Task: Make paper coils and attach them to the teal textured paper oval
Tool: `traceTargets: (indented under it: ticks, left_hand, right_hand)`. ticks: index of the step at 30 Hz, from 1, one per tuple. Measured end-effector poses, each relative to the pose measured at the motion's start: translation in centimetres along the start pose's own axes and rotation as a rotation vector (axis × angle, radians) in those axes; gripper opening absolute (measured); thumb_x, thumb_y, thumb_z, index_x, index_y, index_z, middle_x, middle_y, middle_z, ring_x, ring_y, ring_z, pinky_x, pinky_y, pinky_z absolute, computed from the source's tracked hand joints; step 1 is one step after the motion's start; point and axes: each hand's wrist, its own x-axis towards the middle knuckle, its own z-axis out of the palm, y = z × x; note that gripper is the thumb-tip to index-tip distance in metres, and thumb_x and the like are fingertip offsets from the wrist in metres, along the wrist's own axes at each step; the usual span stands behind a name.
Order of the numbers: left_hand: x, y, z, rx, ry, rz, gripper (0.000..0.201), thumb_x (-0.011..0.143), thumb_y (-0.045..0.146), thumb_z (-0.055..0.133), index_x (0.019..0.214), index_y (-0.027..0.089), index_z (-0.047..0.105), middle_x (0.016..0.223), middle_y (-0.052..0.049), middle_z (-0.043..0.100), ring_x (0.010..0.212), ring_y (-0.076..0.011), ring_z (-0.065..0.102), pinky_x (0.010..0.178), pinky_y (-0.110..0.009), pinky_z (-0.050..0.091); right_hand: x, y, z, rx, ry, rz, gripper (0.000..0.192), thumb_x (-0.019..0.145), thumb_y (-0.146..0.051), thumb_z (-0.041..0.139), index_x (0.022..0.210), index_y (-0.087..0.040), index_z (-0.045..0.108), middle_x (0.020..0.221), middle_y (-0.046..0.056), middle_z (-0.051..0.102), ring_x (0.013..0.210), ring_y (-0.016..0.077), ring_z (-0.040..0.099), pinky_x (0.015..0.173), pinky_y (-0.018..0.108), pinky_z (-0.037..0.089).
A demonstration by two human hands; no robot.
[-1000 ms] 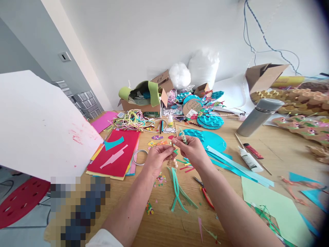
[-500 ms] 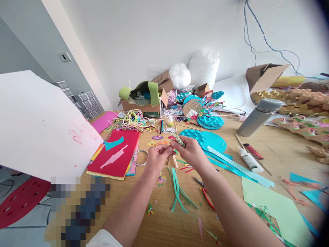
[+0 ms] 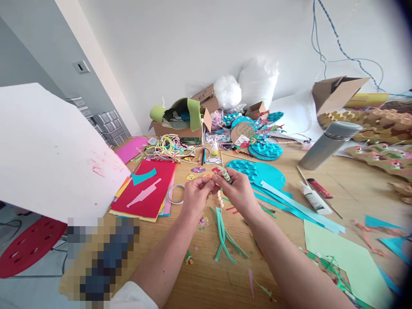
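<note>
A striped green coil is held above the table, pinched between both hands. The left hand and right hand are closed on it, fingertips nearly meeting.

A stack of coloured paper sheets lies near the table's left edge, a tape ring just beside it; a grey flask (tipped over) and glue tube sit toward the right edge.

one head-worn view, forward and down over a cluttered table, hands close below
</note>
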Motion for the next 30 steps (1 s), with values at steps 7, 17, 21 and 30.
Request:
traceTargets:
  ticks: [7,17,21,30]
  left_hand:
    - [0.0,0.1,-0.1,-0.031,-0.033,-0.046,0.022,0.065,0.036,0.081,0.064,0.015,0.074,0.056,-0.004,0.066,0.051,-0.0119,0.055,0.057,-0.026,0.041]
    - [0.3,-0.5,0.0,-0.110,-0.024,-0.004,0.023,0.064,0.036,0.079,0.069,0.014,0.075,0.053,-0.001,0.063,0.051,-0.0095,0.052,0.056,-0.024,0.039]
    - [0.2,-0.5,0.0,-0.103,-0.016,0.021,0.021,0.064,0.035,0.078,0.067,0.014,0.075,0.053,-0.001,0.063,0.052,-0.0090,0.051,0.056,-0.023,0.039]
    - [0.1,-0.2,0.0,-0.026,0.033,-0.024,0.024,0.067,0.038,0.076,0.062,0.015,0.072,0.051,0.001,0.059,0.046,-0.0066,0.044,0.048,-0.021,0.032]
  right_hand:
    - [0.3,-0.5,-0.6,0.148,-0.079,0.096,0.035,0.072,-0.050,0.071,0.072,-0.017,0.060,0.050,-0.003,0.055,0.038,0.0073,0.041,0.037,0.021,0.023]
    - [0.1,0.5,0.4,0.332,-0.060,0.133,0.038,0.072,-0.051,0.073,0.074,-0.017,0.057,0.049,-0.001,0.060,0.040,0.0075,0.045,0.038,0.019,0.025]
    - [-0.1,0.3,0.8,0.312,-0.017,0.095,0.038,0.071,-0.050,0.075,0.073,-0.018,0.055,0.050,-0.002,0.059,0.040,0.0076,0.046,0.039,0.020,0.028]
    - [0.0,1.0,1.4,0.308,0.017,0.036,0.037,0.073,-0.050,0.073,0.069,-0.018,0.054,0.049,-0.003,0.058,0.041,0.0088,0.048,0.039,0.020,0.031]
